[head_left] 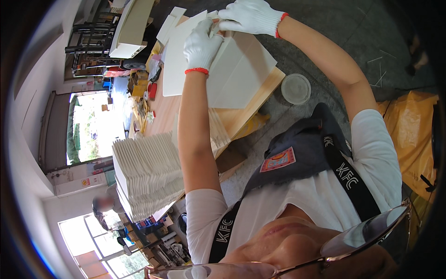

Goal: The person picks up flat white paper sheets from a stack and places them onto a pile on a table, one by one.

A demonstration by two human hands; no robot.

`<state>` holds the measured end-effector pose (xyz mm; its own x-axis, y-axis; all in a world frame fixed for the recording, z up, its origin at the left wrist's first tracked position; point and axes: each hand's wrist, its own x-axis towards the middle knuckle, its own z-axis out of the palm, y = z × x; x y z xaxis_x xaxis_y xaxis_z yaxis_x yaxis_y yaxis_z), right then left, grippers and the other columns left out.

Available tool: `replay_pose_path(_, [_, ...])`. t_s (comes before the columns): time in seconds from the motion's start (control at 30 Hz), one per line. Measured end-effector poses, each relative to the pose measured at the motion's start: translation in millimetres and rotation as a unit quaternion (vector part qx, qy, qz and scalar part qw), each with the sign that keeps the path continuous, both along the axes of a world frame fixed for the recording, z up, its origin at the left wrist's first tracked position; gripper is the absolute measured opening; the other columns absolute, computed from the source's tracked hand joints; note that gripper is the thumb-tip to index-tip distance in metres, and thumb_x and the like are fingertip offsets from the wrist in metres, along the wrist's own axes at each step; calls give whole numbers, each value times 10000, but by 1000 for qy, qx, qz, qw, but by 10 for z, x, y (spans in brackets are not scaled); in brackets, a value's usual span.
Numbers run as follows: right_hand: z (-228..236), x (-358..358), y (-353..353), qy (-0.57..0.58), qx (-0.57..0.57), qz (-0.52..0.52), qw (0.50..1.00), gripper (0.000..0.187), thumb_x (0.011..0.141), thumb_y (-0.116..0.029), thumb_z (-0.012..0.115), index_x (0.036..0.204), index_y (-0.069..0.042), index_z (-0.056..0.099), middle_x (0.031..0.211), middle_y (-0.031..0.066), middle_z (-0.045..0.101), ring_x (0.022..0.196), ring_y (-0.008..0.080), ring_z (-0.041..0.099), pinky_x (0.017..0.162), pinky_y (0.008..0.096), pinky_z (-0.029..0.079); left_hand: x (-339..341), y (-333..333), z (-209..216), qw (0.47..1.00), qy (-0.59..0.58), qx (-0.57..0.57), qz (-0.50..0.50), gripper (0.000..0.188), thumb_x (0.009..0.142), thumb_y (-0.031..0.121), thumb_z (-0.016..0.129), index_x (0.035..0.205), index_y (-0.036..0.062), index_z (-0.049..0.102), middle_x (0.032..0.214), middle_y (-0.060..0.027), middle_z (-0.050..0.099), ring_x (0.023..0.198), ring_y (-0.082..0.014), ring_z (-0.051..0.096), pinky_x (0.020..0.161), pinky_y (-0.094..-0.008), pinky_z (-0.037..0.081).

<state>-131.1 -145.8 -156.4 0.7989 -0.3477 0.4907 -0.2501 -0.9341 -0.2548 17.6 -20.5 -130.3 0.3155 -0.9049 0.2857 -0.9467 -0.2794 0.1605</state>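
Note:
Both of my hands wear white knit gloves with red cuffs and meet at the far end of a folded white cardboard sheet [234, 69]. My left hand [203, 46] has its fingers closed on the sheet's far edge. Close beside it, my right hand [253, 17] is bent over the same edge, its fingers pinched together at a small flap. Skin-coloured fingertips show between the two gloves. Another white cardboard piece [174, 69] lies under and to the left of my left hand. The sheet rests on a light wooden table [260, 95].
A tall stack of folded white cardboard [146, 172] stands at the table's near left. Tape rolls and small items [141, 100] clutter the left side. A round translucent lid or tub [296, 89] is on the floor, right of the table. A person [106, 204] is at the far left.

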Motion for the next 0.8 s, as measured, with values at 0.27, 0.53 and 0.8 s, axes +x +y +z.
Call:
replay_pose_path(0.27, [-321,208,-18,-119,252,-19,960,463,973,-533,374,1017,-158,644,918,85,675,890,302,649,773,418,486,184,61,-50,971,213,-50,-100,449,837,296,705,1260,166,632,1131,-106,683,1052,-267,634,928,-360,484])
replay_pose_path(0.53, [-285,112,118,-124,249,-39,960,462,979,-533,368,979,-151,627,899,91,675,862,318,649,759,436,490,128,113,-104,970,209,-61,-106,513,772,260,795,1242,121,644,1138,-112,693,1070,-224,644,929,-337,493])
replay_pose_path(0.8, [-339,140,102,-146,219,-44,964,471,988,-535,362,988,-139,618,900,108,678,859,330,647,746,442,493,100,120,-56,966,206,-88,-129,426,850,245,702,1258,154,615,1130,-133,701,1051,-290,666,894,-361,508])
